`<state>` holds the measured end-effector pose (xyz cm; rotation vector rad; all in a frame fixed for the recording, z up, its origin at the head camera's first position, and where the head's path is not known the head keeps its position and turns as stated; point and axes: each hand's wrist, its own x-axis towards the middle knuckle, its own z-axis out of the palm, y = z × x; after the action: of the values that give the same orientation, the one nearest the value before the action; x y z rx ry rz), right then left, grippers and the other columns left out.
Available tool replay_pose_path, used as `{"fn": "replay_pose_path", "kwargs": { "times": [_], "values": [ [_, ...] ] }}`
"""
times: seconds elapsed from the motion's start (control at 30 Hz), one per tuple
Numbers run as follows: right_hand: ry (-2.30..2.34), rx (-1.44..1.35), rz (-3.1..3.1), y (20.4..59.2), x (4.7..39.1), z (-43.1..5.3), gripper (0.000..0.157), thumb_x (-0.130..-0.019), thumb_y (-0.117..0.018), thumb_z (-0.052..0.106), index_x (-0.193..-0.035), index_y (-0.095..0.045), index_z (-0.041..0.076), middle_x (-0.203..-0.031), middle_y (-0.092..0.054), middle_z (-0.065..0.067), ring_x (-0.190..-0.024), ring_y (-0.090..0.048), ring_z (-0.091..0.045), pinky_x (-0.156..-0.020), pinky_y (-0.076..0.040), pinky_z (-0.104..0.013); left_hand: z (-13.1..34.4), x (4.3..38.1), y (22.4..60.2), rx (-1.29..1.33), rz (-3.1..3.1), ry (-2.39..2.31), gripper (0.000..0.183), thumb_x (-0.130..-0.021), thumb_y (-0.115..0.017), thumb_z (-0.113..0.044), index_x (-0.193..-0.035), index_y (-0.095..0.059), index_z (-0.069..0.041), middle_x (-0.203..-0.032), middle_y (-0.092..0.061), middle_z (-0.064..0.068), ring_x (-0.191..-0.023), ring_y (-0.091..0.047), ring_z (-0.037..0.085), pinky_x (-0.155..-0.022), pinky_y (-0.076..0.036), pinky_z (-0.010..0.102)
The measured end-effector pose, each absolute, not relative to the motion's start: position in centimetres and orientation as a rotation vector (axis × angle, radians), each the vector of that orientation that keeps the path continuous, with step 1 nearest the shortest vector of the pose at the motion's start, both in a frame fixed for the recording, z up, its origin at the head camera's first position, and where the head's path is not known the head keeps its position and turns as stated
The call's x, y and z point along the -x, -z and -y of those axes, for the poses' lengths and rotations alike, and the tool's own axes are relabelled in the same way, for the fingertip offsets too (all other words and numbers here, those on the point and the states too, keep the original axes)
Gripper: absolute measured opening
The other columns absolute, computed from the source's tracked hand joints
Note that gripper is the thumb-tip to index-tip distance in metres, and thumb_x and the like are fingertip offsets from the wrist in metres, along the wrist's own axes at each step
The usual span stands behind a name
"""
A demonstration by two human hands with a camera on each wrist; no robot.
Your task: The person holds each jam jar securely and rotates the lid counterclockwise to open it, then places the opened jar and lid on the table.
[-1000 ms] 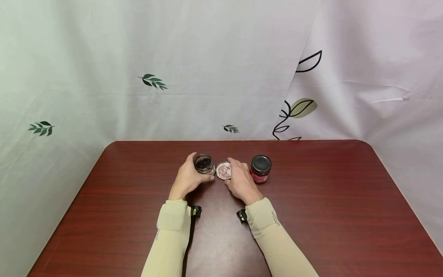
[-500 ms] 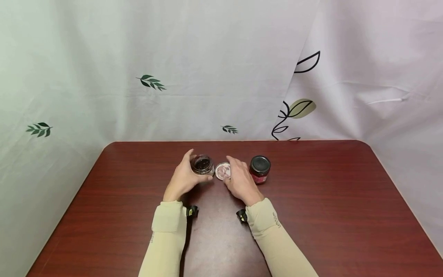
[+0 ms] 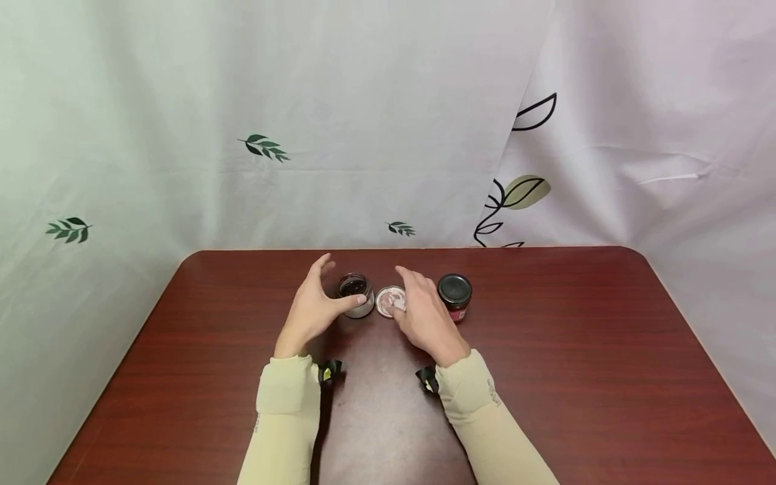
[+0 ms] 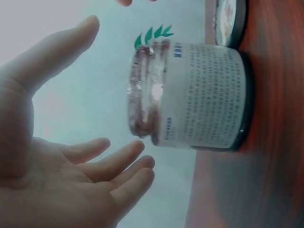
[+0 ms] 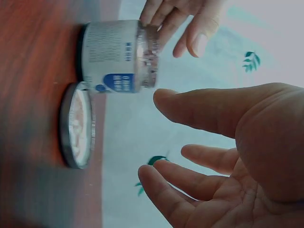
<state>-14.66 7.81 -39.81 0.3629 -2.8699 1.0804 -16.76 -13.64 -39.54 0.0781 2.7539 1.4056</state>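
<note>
An open glass jar [image 3: 362, 310] with dark contents stands upright on the table; its white label with fine print faces the camera in the left wrist view [image 4: 204, 97]. My left hand [image 3: 311, 308] is spread just left of the jar, thumb and fingers apart and off its glass in the left wrist view. Beside the jar lies its lid [image 5: 78, 128], inner side up, whitish with reddish-brown smears. Above the lid hovers my right hand [image 3: 426, 319], fingers and thumb parted, with nothing between them. In the head view it covers part of the lid.
A second jar [image 3: 455, 289], with a dark lid on and a red label, stands just right of my right hand. The reddish-brown wooden table [image 3: 576, 350] ends at a pale curtain [image 3: 364, 121] with leaf prints.
My left hand has let go of the open jar and drawn back to the left, its fingers widening. My right hand has come off the lid and lifted slightly; jar and lid stay put.
</note>
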Motion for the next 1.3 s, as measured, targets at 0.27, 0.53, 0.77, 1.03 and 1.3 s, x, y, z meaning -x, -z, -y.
{"fn": "replay_pose_path", "kwargs": {
  "times": [0.27,0.53,0.77,1.03,1.3],
  "values": [
    [-1.086,-0.401,2.809,38.9,14.1,-8.3,0.071,-0.087,-0.078,0.01,-0.148,-0.043,0.0,-0.144,-0.051,-0.02,-0.133,-0.046,-0.039,-0.11,-0.037,-0.049,13.2,16.2,38.3,-0.083,-2.744,-1.57,0.098,-0.084,-0.082,-0.036,-0.16,-0.024,-0.018,-0.159,-0.037,0.005,-0.147,-0.031,0.024,-0.114,-0.031,0.053],
    [-1.136,-0.359,2.778,37.6,13.4,-9.0,0.073,-0.087,-0.076,0.009,-0.15,-0.042,0.004,-0.146,-0.05,-0.017,-0.131,-0.048,-0.035,-0.108,-0.039,-0.047,12.5,15.9,37.8,-0.113,-2.731,-1.675,0.093,-0.084,-0.083,-0.032,-0.158,-0.028,-0.015,-0.158,-0.038,0.006,-0.144,-0.037,0.025,-0.114,-0.034,0.043],
    [-1.138,-0.359,2.752,36.6,12.8,-10.5,0.072,-0.09,-0.075,0.014,-0.152,-0.04,0.006,-0.144,-0.049,-0.017,-0.111,-0.059,-0.031,-0.097,-0.047,-0.045,12.2,15.6,37.4,-0.128,-2.749,-1.702,0.09,-0.084,-0.082,-0.029,-0.157,-0.031,-0.015,-0.157,-0.039,0.003,-0.144,-0.037,0.021,-0.115,-0.033,0.039],
    [-1.149,-0.341,2.677,35.8,12.5,-13.1,0.07,-0.091,-0.074,0.018,-0.15,-0.042,0.003,-0.146,-0.049,-0.018,-0.131,-0.047,-0.035,-0.109,-0.037,-0.049,11.3,15.2,36.8,-0.16,-2.737,-1.755,0.087,-0.084,-0.083,-0.027,-0.156,-0.034,-0.017,-0.156,-0.041,0.003,-0.143,-0.037,0.018,-0.115,-0.032,0.035],
    [-1.13,-0.272,2.61,35.2,11.9,-15.4,0.065,-0.091,-0.072,0.016,-0.148,-0.044,0.003,-0.147,-0.048,-0.018,-0.139,-0.036,-0.035,-0.112,-0.032,-0.05,11.0,15.0,36.6,-0.174,-2.742,-1.775,0.087,-0.083,-0.084,-0.026,-0.155,-0.035,-0.017,-0.155,-0.042,0.002,-0.143,-0.038,0.016,-0.115,-0.032,0.033]
  ]
}}
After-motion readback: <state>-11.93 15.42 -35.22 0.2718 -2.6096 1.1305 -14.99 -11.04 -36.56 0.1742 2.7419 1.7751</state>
